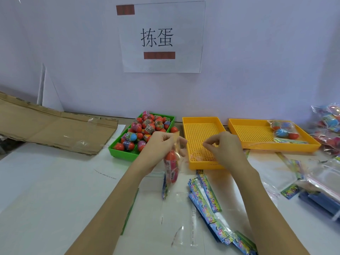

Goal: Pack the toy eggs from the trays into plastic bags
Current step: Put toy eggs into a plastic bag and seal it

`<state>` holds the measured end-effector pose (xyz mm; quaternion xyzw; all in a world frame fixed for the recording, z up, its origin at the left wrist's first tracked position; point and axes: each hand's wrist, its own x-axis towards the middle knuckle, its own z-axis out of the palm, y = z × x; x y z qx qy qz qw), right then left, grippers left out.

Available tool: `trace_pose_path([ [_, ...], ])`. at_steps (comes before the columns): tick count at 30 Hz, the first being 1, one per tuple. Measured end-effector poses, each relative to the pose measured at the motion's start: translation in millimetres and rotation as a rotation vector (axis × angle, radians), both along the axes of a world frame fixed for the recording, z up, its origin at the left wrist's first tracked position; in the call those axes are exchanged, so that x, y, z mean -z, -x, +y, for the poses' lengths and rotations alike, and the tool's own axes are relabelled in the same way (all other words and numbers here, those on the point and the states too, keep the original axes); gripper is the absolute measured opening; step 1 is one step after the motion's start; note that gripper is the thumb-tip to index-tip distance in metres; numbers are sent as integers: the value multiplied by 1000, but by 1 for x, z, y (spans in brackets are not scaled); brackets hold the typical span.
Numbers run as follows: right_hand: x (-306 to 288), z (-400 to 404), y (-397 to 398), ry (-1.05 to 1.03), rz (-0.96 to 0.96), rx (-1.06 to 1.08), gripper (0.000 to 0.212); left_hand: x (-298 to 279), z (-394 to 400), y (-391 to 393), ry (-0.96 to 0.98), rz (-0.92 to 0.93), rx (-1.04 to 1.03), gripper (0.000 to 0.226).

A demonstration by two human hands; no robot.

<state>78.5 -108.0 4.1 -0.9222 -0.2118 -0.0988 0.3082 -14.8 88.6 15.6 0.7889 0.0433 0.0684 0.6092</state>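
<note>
**Both hands working a clear bag of toy eggs over the table**

The left hand (161, 142) is pinching the top edge of a clear plastic bag (172, 173), its fingers curled on the film, and the bag is hanging down from that grip just above the white table (55, 181). Inside the bag 2 red toy eggs (171, 162) are sitting one above the other, each wearing a printed band whose text is too small to read. The right hand (223, 146) is hovering over the near yellow tray (185, 144), thumb and forefinger pinched together on what looks like a thin red-lined strip of clear film; whether that film belongs to the same bag, I cannot tell.

Behind the left hand a green tray (117, 150) is holding a heap of red and blue eggs (145, 128) with colourful labels, none legible. A second yellow tray (237, 127) to the right is holding 1 filled bag (283, 130) with blue and red eggs. More filled bags (329, 124) are lying at the far right edge.

Blue and green printed cards (204, 196) are lying fanned on the table near the right forearm, and empty clear bags (323, 179) are stacked further right. Flattened cardboard (51, 127) is resting at the left.

On the wall a white paper sign (161, 36) is showing 2 large black characters, 拣蛋, with 2 reddish-brown blocks covering other parts of the sheet.
</note>
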Motion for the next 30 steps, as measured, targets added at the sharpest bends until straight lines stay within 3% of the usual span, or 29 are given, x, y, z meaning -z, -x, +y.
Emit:
trace_pose_path([
  [2, -3, -4, -2, 244, 87, 50, 16, 1, 2, 0, 47, 22, -35, 36],
  [4, -9, -7, -3, 290, 77, 104, 17, 1, 2, 0, 75, 35, -57, 34],
  [7, -15, -13, -5, 153, -24, 198, 22, 1, 1, -2, 120, 40, -76, 31],
  [11, -12, -24, -8, -71, -35, 255, 45, -1, -3, -3, 158, -8, -123, 30],
  [16, -9, -18, -3, -81, 51, 67, 32, 2, -10, -6, 111, -98, -221, 30],
  [21, -12, 0, 7, -113, -55, -152, 8, 4, -11, -7, -110, -213, -421, 36],
  [24, -11, 10, 12, -103, -28, -244, 22, 3, -9, -5, -137, -237, -498, 31],
  [26, -12, 14, 15, -153, 29, -294, 23, 3, -7, -5, -91, -208, -525, 31],
  [30, -17, 22, 22, -333, 188, -326, 45, -2, -3, -8, 246, -91, -548, 26],
])
